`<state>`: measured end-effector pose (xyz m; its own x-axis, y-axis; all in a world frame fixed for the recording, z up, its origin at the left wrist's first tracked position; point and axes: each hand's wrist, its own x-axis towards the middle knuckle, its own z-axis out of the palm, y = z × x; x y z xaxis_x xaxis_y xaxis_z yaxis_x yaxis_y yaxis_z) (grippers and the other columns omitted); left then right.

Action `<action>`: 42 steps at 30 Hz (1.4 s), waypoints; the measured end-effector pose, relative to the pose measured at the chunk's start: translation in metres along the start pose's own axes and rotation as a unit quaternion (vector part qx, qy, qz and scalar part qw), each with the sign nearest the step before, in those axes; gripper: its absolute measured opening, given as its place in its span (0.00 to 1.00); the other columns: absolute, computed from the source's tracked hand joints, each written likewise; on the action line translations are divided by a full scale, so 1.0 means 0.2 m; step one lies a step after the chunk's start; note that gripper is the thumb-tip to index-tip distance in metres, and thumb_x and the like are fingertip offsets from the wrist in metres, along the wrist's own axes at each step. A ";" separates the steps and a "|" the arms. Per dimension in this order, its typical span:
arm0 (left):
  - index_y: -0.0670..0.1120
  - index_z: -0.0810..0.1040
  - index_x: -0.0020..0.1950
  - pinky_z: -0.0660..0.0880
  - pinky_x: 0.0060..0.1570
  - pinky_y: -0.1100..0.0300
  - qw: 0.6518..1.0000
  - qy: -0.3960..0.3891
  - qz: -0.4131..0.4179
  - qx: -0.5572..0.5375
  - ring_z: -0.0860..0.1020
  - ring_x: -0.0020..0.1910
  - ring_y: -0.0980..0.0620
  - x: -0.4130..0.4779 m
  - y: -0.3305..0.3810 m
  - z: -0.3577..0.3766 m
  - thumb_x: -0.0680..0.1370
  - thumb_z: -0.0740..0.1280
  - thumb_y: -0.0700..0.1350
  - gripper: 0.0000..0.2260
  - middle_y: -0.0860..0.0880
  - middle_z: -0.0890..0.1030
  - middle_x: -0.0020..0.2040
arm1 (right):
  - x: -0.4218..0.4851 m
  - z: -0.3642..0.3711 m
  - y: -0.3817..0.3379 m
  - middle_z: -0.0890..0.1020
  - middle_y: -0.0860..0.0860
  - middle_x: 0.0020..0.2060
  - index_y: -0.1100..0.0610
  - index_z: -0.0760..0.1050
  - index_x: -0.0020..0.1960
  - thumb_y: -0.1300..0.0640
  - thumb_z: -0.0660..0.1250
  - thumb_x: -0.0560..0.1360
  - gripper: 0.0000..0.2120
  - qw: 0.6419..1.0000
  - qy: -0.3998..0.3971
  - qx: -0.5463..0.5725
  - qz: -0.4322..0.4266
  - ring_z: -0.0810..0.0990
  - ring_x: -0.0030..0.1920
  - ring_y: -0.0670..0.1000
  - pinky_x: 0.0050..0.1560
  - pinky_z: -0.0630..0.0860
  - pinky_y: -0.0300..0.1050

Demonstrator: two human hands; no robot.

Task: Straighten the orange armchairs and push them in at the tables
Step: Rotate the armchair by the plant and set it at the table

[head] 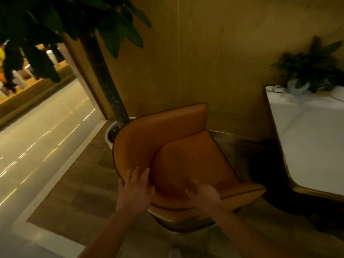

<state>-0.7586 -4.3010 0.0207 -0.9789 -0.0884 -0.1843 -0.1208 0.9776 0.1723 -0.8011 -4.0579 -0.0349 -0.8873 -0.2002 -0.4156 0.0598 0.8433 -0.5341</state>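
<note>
Both hands (135, 194) (205, 195) flat, clasping nothing | orange armchair (178, 157): leather, dark piping, askew

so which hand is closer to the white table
Right. The right hand is on the armchair seat's front edge, on the side toward the table. The left hand is on the armrest on the far side.

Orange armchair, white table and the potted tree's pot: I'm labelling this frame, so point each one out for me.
orange armchair (188, 164), head view, middle of the seat cushion.
white table (309, 146), head view, bare part of the tabletop.
white pot (109, 133), head view, left rim behind the chair back.
</note>
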 end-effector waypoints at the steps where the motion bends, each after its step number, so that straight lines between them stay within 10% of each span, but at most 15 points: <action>1: 0.56 0.52 0.81 0.55 0.75 0.36 1.000 0.001 0.005 0.004 0.50 0.80 0.42 0.08 -0.06 0.00 0.71 0.40 0.69 0.40 0.46 0.56 0.80 | 0.05 0.04 -0.02 0.80 0.51 0.60 0.47 0.63 0.75 0.42 0.59 0.81 0.24 1.000 0.000 0.005 0.006 0.80 0.55 0.52 0.46 0.70 0.41; 7: 0.55 0.53 0.81 0.54 0.75 0.36 0.997 -0.033 0.056 0.051 0.51 0.80 0.42 0.45 -0.32 0.01 0.81 0.55 0.62 0.30 0.45 0.56 0.81 | 0.27 0.20 -0.18 0.82 0.56 0.54 0.48 0.64 0.75 0.42 0.60 0.80 0.25 0.997 0.033 0.037 0.052 0.81 0.52 0.56 0.43 0.71 0.45; 19: 0.58 0.52 0.81 0.46 0.77 0.37 0.958 -0.168 0.207 0.104 0.48 0.80 0.46 0.94 -0.65 0.16 0.82 0.47 0.64 0.28 0.51 0.54 0.81 | 0.41 0.63 -0.61 0.77 0.51 0.63 0.51 0.71 0.69 0.44 0.58 0.82 0.19 0.955 0.134 0.148 0.219 0.76 0.61 0.54 0.60 0.75 0.49; 33: 0.59 0.71 0.71 0.56 0.70 0.35 0.933 -0.036 0.314 0.173 0.70 0.69 0.48 0.97 -0.76 0.30 0.78 0.48 0.65 0.27 0.52 0.73 0.71 | 0.51 1.04 -0.72 0.82 0.47 0.46 0.49 0.79 0.48 0.45 0.52 0.81 0.18 0.915 0.283 0.034 0.284 0.75 0.50 0.52 0.52 0.74 0.50; 42: 0.60 0.71 0.72 0.56 0.72 0.36 0.941 -0.013 0.308 0.142 0.66 0.73 0.50 0.96 -0.77 0.30 0.75 0.50 0.66 0.28 0.54 0.71 0.73 | 0.51 1.07 -0.71 0.81 0.46 0.43 0.49 0.77 0.44 0.45 0.51 0.81 0.18 0.910 0.316 0.040 0.265 0.74 0.47 0.50 0.51 0.72 0.46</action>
<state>-0.9190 -4.4568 -0.0986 -0.8442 0.5118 -0.1593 0.5199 0.8541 -0.0111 -0.8021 -4.3048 -0.1583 -0.8089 0.5718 -0.1368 0.5660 0.6945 -0.4442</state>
